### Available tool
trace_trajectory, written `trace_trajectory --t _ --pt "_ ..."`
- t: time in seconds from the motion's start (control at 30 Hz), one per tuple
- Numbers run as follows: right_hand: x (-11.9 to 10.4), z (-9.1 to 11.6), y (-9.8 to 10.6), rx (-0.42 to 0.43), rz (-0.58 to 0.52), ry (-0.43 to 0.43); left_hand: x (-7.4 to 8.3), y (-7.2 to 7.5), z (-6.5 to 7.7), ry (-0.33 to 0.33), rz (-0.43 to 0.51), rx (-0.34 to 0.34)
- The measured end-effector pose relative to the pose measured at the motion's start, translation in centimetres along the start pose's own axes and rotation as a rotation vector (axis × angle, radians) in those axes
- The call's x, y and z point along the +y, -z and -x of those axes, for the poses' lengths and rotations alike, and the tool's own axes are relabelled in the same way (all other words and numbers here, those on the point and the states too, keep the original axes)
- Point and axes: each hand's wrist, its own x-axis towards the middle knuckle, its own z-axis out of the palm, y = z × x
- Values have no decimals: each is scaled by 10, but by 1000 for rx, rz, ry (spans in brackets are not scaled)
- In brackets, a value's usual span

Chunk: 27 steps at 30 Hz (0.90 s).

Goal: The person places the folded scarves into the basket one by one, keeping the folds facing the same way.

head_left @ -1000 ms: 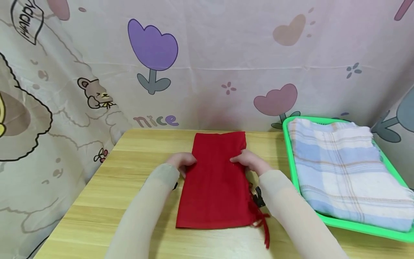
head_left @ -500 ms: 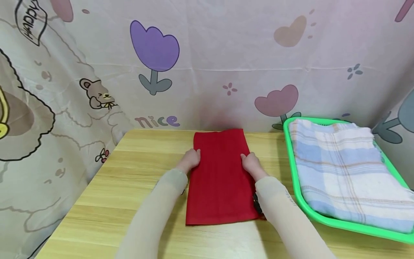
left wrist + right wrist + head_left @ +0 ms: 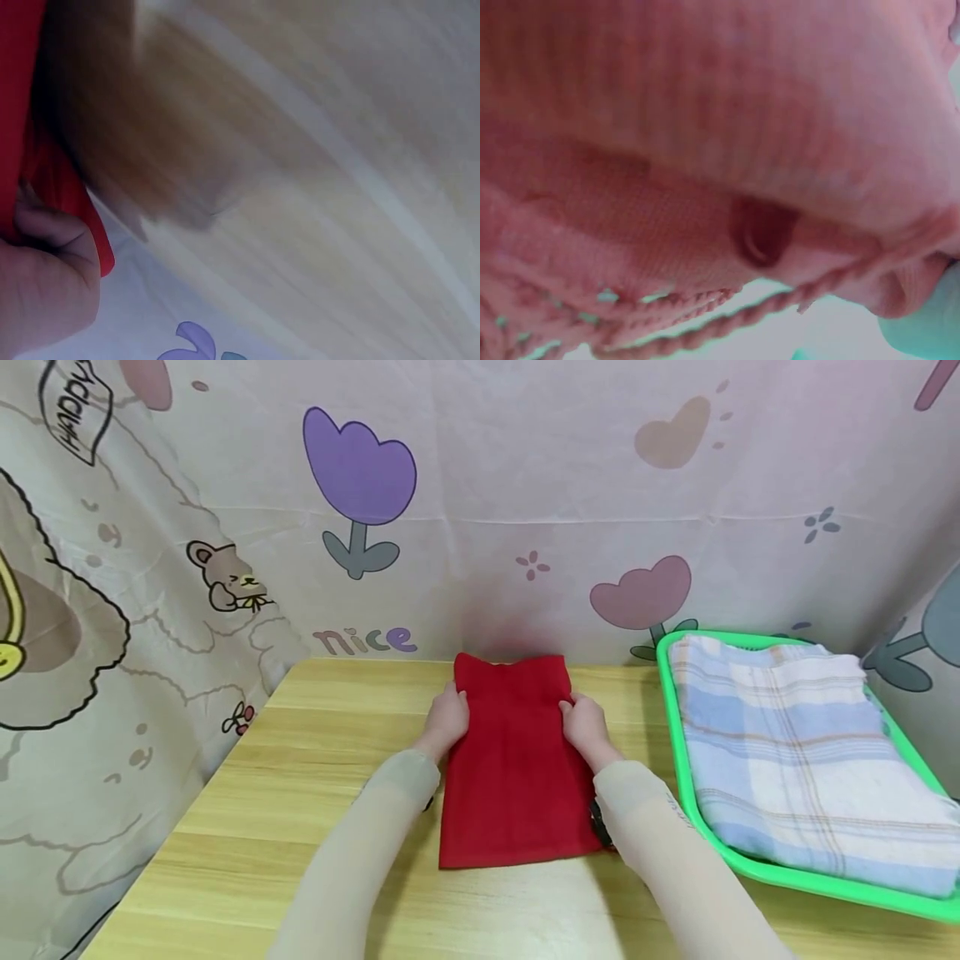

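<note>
A folded red scarf lies lengthwise at the middle of the table, its far part raised a little and sagging between the hands. My left hand grips its left edge, thumb on top. On the opposite edge, my right hand grips it the same way. In the left wrist view, curled fingers hold the red cloth. The right wrist view is filled by the scarf's cloth, paler there, with a twisted fringe strand below. Fingers under the cloth are hidden.
On the right stands a green basket holding a folded blue and white plaid cloth. A printed curtain hangs behind the wooden table and along its left side.
Both hands have shifted from lying on the scarf to gripping its edges farther up. The scarf has moved away from me, its far end lifted. The fringe at its right has gone from the head view.
</note>
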Motion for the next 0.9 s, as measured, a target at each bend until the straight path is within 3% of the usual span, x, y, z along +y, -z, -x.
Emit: trace_trajectory --t 0.33,0.9 --pt "-14 -5 32 -19 -20 17 16 17 -3 8 149 34" --pt "-33 0 87 -63 -63 11 58 47 -6 -46 221 37"
